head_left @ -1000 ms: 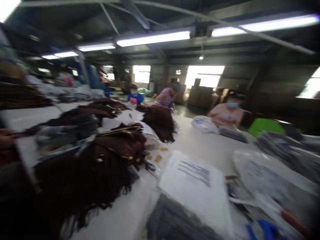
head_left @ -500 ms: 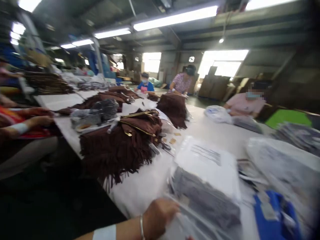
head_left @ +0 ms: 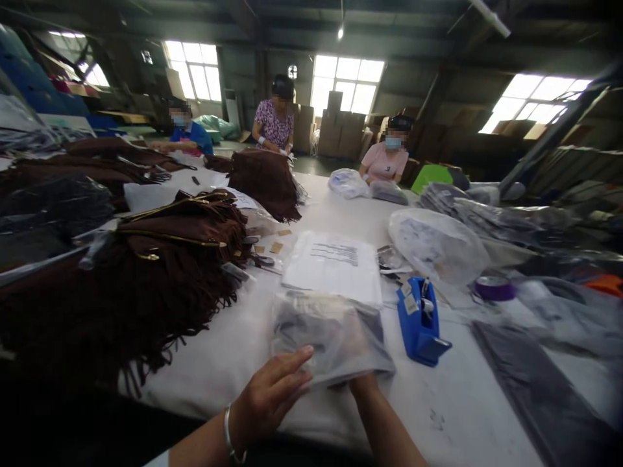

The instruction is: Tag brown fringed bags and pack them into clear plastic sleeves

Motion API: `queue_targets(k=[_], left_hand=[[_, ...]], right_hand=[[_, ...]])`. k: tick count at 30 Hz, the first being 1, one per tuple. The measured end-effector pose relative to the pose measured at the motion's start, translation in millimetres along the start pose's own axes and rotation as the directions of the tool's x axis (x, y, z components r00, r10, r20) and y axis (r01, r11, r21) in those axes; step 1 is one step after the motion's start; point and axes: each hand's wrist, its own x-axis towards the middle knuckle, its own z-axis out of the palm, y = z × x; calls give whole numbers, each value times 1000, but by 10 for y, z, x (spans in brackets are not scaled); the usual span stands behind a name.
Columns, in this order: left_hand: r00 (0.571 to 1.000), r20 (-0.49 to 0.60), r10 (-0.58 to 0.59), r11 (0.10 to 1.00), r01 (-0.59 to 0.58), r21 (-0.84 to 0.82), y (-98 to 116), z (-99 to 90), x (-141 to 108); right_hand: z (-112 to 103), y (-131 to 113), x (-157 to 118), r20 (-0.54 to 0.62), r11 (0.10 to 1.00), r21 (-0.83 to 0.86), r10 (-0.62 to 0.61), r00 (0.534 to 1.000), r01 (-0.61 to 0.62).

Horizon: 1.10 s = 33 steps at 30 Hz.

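Note:
A frosted plastic bag [head_left: 311,347] with dark grey folded fabric in it lies on the white table in front of me. My left hand [head_left: 272,392], a bangle at its wrist, rests against the bag's near left edge with fingers stretched out. Into the bag's near opening reaches my right hand [head_left: 361,353]; it shows only dimly through the film, and its fingers cannot be made out. Just beyond the bag lies a white printed sheet in clear plastic [head_left: 331,266]. A blue tape dispenser [head_left: 421,321] stands to the right of my right hand.
Brown fringed bags with gold zips [head_left: 180,253] are heaped at the left. On the right are a dark folded cloth [head_left: 540,389], a purple tape roll [head_left: 494,288] and a large plastic bag [head_left: 435,243]. Several co-workers, one in a pink shirt [head_left: 384,162], work across the table.
My view has swung to the right. My left hand has gone from a closed grip on the plastic to fingers laid out along it. My right hand has come into view inside the bag.

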Motion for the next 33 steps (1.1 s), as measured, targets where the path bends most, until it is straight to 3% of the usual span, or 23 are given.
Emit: queue_targets(k=[3, 7, 9, 12, 16, 22, 26, 28, 31, 33], left_hand=[[996, 86, -17, 999, 14, 35, 44, -60, -174], [985, 170, 17, 995, -34, 94, 66, -136, -381], [979, 199, 45, 990, -71, 125, 57, -118, -441], [966, 253, 47, 979, -94, 179, 19, -29, -479], [943, 331, -41, 947, -69, 315, -73, 63, -553], [920, 392, -12, 912, -150, 381, -191, 26, -807], [889, 456, -38, 912, -155, 379, -252, -20, -842], [871, 489, -52, 906, -166, 390, -290, -50, -815], [871, 476, -124, 902, -101, 419, -341, -94, -777], [856, 483, -186, 913, -32, 407, -367, -127, -754]], right_hand=[[-38, 98, -332, -4, 1000, -24, 6, 1000, -6], [-143, 150, -828, 84, 964, -163, -199, 976, 211], [-114, 172, -810, 137, 891, -312, -301, 944, 330], [26, 233, -481, 215, 731, -538, -362, 907, 420], [121, 370, -207, 213, 660, -605, -404, 890, 445], [104, 808, -495, 257, 469, -648, -607, 752, 600], [197, 914, -321, 208, 385, -693, -703, 680, 610], [206, 874, -266, 177, 385, -711, -712, 680, 588], [74, 903, -428, 261, 345, -733, -653, 711, 586], [-135, 1038, -669, 325, 272, -728, -671, 667, 629]])
